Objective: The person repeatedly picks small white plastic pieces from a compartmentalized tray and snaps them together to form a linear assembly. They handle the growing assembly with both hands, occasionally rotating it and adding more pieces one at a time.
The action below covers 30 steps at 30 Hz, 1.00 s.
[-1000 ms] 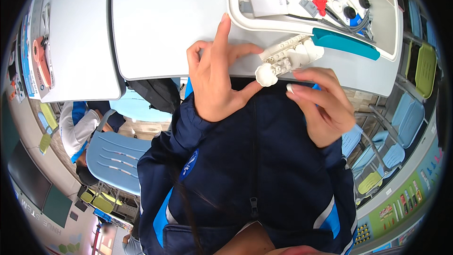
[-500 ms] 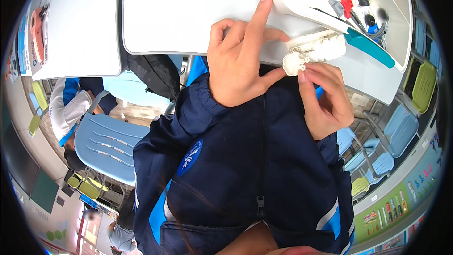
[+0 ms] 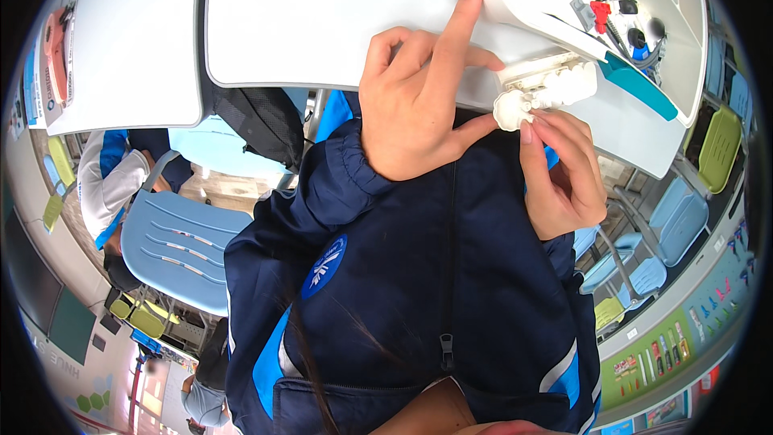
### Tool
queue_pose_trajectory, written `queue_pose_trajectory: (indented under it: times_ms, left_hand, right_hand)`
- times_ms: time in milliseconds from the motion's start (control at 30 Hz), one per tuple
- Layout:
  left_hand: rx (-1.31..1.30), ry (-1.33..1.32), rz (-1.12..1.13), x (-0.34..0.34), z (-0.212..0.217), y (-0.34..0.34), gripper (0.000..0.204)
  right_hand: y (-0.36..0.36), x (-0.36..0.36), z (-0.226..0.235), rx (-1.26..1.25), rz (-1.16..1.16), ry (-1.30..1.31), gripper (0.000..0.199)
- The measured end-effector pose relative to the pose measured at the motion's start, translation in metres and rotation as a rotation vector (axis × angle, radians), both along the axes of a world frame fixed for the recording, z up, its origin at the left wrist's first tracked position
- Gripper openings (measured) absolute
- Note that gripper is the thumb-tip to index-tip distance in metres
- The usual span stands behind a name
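Over the table's near edge is a white plastic assembly (image 3: 566, 85) with a long, lumpy body and a scalloped round piece (image 3: 510, 109) at its near left end. My left hand (image 3: 411, 117) grips it from the left, thumb against the round piece and another finger at the body's upper end. Its index finger stretches out to the corner of the white tray (image 3: 483, 2). From the right, my right hand (image 3: 570, 177) pinches beside the round piece, thumb and fingertips pressed together on a small part too hidden to name.
Loose parts lie in the tray, among them a red connector (image 3: 601, 16) and grey and black pieces. A teal strip (image 3: 640, 87) runs along its near side. Left of me are a black bag (image 3: 262, 125) and a blue chair (image 3: 181, 246); another person (image 3: 113, 181) sits beyond.
The view has shifted slightly, so the tray and the white assembly sit a little farther right in the picture. Both hands keep nearly the same hold.
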<state>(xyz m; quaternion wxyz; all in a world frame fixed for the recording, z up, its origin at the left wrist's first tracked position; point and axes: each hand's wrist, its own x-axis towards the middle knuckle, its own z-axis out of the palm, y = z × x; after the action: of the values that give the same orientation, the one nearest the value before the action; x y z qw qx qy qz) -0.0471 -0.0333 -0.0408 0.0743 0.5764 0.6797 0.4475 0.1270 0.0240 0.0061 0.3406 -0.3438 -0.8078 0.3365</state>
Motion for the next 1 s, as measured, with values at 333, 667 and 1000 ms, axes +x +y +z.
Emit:
queue_pose_trajectory:
  times_ms: [333, 667, 1000]
  left_hand:
    - [-0.001, -0.012, -0.007, 0.0, -0.001, 0.0, 0.117]
    - [-0.019, 0.003, -0.018, -0.002, 0.001, 0.0, 0.114]
    - [-0.053, -0.011, 0.002, 0.0, 0.005, 0.0, 0.115]
  right_hand:
    - [0.004, -0.002, 0.017, 0.069, 0.05, -0.154, 0.029]
    - [0.005, -0.013, 0.028, 0.057, 0.034, -0.205, 0.028]
    - [0.017, -0.008, 0.05, -0.013, 0.084, -0.236, 0.03]
